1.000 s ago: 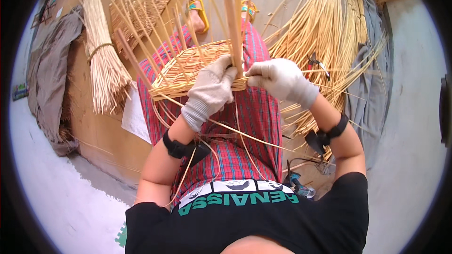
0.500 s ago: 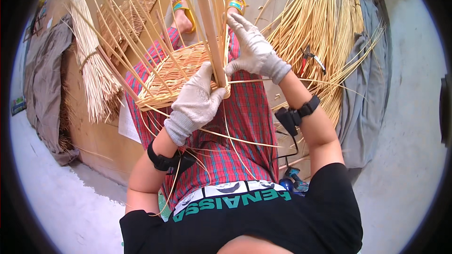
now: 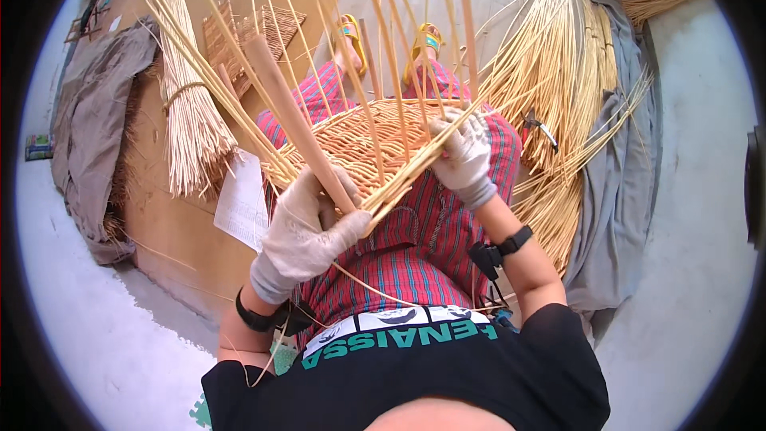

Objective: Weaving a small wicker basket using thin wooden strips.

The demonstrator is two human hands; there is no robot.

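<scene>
A woven wicker basket base [image 3: 351, 136] with long upright stakes rests across my lap, on red plaid trousers [image 3: 431, 231]. My left hand [image 3: 311, 231], in a white glove, grips its near left corner at the foot of a thick wooden stick [image 3: 295, 120] that leans up and leftward. My right hand [image 3: 463, 152], also gloved, is closed on the right-hand stretch of the basket's edge, where pale weaving strands [image 3: 407, 179] run along it. Some of both hands' fingers are hidden behind the cane.
A tied bundle of pale cane [image 3: 195, 128] and woven panels [image 3: 275, 32] lie at the left, with paper [image 3: 239, 207] and grey cloth [image 3: 92, 144]. Loose cane [image 3: 542, 48], pliers [image 3: 542, 129] and more grey cloth [image 3: 614, 215] lie at the right. My sandalled feet [image 3: 427, 46] are beyond the basket.
The basket has turned, bringing a thick stick to the near left. My left hand has shifted to that corner; my right hand has come down and right from the upright stakes onto the edge.
</scene>
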